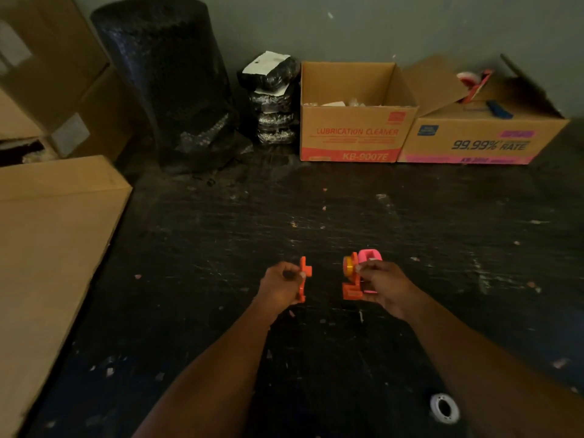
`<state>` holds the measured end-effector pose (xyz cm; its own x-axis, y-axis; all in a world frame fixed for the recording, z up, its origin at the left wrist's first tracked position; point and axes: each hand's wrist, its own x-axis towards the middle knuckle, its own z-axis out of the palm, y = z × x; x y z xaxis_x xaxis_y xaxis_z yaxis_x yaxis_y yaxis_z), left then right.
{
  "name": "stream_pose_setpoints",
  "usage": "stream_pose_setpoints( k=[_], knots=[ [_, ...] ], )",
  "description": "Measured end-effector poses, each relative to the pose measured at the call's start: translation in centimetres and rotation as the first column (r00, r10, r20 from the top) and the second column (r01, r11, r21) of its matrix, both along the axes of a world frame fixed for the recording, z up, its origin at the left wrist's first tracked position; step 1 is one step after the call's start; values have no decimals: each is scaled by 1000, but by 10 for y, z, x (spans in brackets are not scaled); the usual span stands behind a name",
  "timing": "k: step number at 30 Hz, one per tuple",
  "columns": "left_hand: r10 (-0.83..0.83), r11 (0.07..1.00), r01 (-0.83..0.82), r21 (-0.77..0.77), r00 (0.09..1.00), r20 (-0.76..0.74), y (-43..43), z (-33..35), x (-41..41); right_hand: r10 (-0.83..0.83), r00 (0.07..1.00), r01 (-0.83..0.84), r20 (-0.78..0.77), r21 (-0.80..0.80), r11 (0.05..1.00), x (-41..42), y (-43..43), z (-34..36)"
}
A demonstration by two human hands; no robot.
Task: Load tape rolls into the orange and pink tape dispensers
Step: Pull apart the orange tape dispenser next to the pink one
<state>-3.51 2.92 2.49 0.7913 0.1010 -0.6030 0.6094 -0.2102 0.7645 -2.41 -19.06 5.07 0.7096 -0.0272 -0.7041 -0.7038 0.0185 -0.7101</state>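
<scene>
My left hand (282,279) grips a flat orange dispenser half (304,277), held upright over the dark work surface. My right hand (380,283) holds the other orange dispenser half (350,279), which carries a small yellowish tape roll (349,267) on its hub. The pink dispenser (369,256) shows right behind that orange piece, partly hidden by my fingers; whether it rests on the surface or in my hand is unclear. The two orange halves are apart, a hand's width between them. A whitish tape roll (444,408) lies flat near the front right edge.
A large closed cardboard box (53,248) fills the left side. A black bubble-wrap roll (164,74) and stacked black packets (273,102) stand at the back. Two open cartons, "Lubrication Cleaner" (355,137) and "99.99% Rate" (474,143), line the back wall.
</scene>
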Motion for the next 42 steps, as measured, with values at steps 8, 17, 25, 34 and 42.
stream_pose_setpoints(
  k=[8, 17, 25, 34, 42],
  knots=[
    [-205, 931, 181, 316, 978, 44, -4, -45, -1, 67, 993, -65, -93, 18, 998, 7, 9, -32],
    [-247, 902, 218, 373, 968, 31, 0, -51, -1, 116, 989, -119, -88, -22, 993, 4, 12, -35],
    [-111, 835, 74, 545, 993, 34, 14, -25, -13, 92, 993, -91, -71, 20, 996, -8, 6, -16],
    [-181, 978, 164, 133, 975, 129, -12, 17, -23, 87, 996, -86, -17, 59, 995, -28, 5, 6],
    [-151, 961, 180, -211, 978, 146, -48, 28, -40, 74, 997, -77, 36, 65, 995, -47, -6, 9]
  ],
)
